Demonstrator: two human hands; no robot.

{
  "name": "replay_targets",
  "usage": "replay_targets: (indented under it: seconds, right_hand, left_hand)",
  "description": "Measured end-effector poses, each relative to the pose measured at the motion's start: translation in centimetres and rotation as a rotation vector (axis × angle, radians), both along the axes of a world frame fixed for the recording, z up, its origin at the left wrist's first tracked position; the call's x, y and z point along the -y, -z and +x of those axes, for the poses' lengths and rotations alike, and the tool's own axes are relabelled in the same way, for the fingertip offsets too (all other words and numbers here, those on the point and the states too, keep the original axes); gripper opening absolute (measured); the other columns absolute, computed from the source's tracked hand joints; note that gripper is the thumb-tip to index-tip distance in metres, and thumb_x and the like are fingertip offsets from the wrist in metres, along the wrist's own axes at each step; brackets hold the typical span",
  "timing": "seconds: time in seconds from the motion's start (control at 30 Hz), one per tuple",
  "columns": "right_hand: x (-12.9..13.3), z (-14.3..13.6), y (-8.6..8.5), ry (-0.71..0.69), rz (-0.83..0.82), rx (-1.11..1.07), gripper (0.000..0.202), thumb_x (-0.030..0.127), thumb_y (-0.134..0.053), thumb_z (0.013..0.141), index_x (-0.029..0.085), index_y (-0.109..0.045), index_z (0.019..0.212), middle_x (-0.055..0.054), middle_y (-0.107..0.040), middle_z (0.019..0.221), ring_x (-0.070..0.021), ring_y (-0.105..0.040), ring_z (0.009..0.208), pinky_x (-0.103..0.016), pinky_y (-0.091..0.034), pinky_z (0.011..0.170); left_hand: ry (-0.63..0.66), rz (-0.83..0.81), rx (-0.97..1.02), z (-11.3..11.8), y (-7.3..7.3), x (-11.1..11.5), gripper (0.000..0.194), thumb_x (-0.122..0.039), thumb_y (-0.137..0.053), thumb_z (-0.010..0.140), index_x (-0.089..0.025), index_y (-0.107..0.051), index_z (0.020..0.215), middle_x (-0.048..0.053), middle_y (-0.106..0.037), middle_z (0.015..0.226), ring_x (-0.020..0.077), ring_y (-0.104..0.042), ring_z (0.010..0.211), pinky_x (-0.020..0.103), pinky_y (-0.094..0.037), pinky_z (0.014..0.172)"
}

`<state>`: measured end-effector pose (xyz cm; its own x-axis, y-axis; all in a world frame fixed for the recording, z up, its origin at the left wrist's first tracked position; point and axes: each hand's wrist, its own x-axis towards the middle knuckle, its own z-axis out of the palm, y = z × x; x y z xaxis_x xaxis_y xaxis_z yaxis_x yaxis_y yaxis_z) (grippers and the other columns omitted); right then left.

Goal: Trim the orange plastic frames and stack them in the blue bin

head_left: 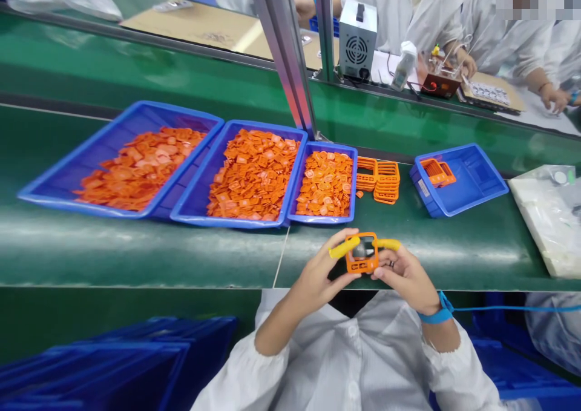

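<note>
An orange square frame (362, 266) is held up near the bench's front edge, between my two hands. My left hand (320, 275) grips its left side, a yellow cover on one finger. On its right side, my right hand (408, 275) holds the frame with thumb and fingers; one finger has a yellow cover, and a blue band circles the wrist. Something grey and rounded shows through the frame's opening, too unclear to name. Beyond my hands, stacked orange frames (386, 182) lie beside a small blue bin (354, 184) of orange pieces (324, 184).
Two larger blue bins (181, 217) (59, 202) with orange pieces stand at the left. A blue bin (476, 181) with several orange frames and a plastic-wrapped stack (540, 217) are at the right. A metal post (290, 66) rises behind; people work across the bench.
</note>
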<state>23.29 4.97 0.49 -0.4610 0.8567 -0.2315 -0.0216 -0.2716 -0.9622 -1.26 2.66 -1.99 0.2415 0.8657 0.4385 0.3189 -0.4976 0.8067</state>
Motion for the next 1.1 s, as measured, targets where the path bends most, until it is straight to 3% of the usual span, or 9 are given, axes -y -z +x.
replay_targets:
  seconds: [0.13,0.43,0.53,0.6,0.67,0.73,0.83,0.97,1.1]
  right_hand:
    - [0.7,-1.0,-0.1,0.032,-0.090,-0.023,0.043,0.054,-0.089,0.095,0.024,-0.079,0.125,-0.006,-0.085,0.103,-0.0242,-0.082,0.097,-0.045,-0.069,0.099]
    - [1.7,-2.4,0.7,0.178,-0.174,-0.094,0.047,0.059,-0.095,0.089,0.022,-0.086,0.118,-0.009,-0.087,0.104,-0.0278,-0.085,0.094,-0.050,-0.073,0.098]
    - [1.5,-1.6,1.1,0.156,-0.140,-0.087,0.047,0.060,-0.094,0.089,0.022,-0.086,0.117,-0.010,-0.087,0.100,-0.0292,-0.085,0.092,-0.049,-0.074,0.093]
    - [1.3,-0.8,1.5,0.178,-0.106,-0.076,0.046,0.059,-0.094,0.090,0.021,-0.086,0.115,-0.011,-0.087,0.098,-0.0298,-0.085,0.090,-0.046,-0.074,0.087]
    - [1.0,-0.1,1.9,0.247,-0.077,-0.088,0.043,0.058,-0.094,0.090,0.022,-0.086,0.111,-0.011,-0.087,0.096,-0.0284,-0.084,0.086,-0.041,-0.073,0.080]
    - [0.8,0.5,2.2,0.321,-0.071,-0.137,0.041,0.058,-0.096,0.088,0.023,-0.086,0.108,-0.009,-0.086,0.092,-0.0267,-0.083,0.082,-0.036,-0.071,0.073]
    - [0.6,0.8,2.4,0.375,-0.097,-0.210,0.042,0.058,-0.098,0.084,0.024,-0.086,0.106,-0.008,-0.084,0.086,-0.0260,-0.080,0.077,-0.035,-0.069,0.067]
    - [0.4,0.6,2.6,0.375,-0.129,-0.222,0.046,0.058,-0.099,0.082,0.024,-0.086,0.111,-0.008,-0.083,0.086,-0.0246,-0.078,0.073,-0.036,-0.069,0.070]
    - [0.2,0.5,2.8,0.363,-0.148,-0.214,0.050,0.058,-0.100,0.081,0.024,-0.087,0.114,-0.008,-0.082,0.087,-0.0250,-0.078,0.074,-0.038,-0.069,0.073]
  left_hand:
    - [-0.063,-0.001,-0.020,0.1,0.2,0.2,0.065,-0.028,-0.077,0.106,-0.030,-0.051,0.166,0.019,-0.060,0.163,0.0340,-0.061,0.153,0.054,-0.056,0.124]
    - [-0.043,0.056,-0.042,0.7,1.0,0.8,0.051,-0.021,-0.068,0.111,-0.030,-0.058,0.160,0.020,-0.055,0.167,0.0293,-0.070,0.139,0.045,-0.062,0.113]
    - [-0.028,0.080,-0.060,0.7,0.1,1.0,0.059,-0.030,-0.069,0.111,-0.032,-0.049,0.167,0.020,-0.054,0.168,0.0309,-0.066,0.146,0.047,-0.061,0.115]
    - [-0.042,0.120,-0.121,-0.3,-1.3,1.0,0.070,-0.041,-0.073,0.109,-0.032,-0.043,0.171,0.020,-0.056,0.167,0.0337,-0.062,0.151,0.052,-0.059,0.118]
    - [-0.143,0.180,-0.215,-2.4,-3.2,0.4,0.069,-0.043,-0.073,0.108,-0.031,-0.045,0.170,0.019,-0.066,0.157,0.0341,-0.064,0.146,0.054,-0.058,0.119]
    - [-0.332,0.209,-0.315,-5.7,-5.2,-0.8,0.051,-0.036,-0.069,0.111,-0.029,-0.056,0.160,0.014,-0.076,0.141,0.0312,-0.072,0.133,0.052,-0.058,0.116]
    - [-0.537,0.078,-0.483,-11.9,-7.3,-3.7,0.034,-0.030,-0.059,0.113,-0.022,-0.068,0.145,0.012,-0.082,0.130,0.0292,-0.077,0.118,0.046,-0.061,0.108]
    - [-0.488,-0.206,-0.777,-18.1,-8.3,-7.4,0.030,-0.022,-0.057,0.107,-0.018,-0.076,0.130,0.014,-0.083,0.128,0.0313,-0.079,0.115,0.043,-0.060,0.104]
    - [-0.334,-0.356,-0.959,-19.8,-8.1,-9.1,0.015,-0.020,-0.067,0.099,-0.022,-0.080,0.106,0.010,-0.085,0.104,0.0283,-0.080,0.103,0.034,-0.058,0.096]
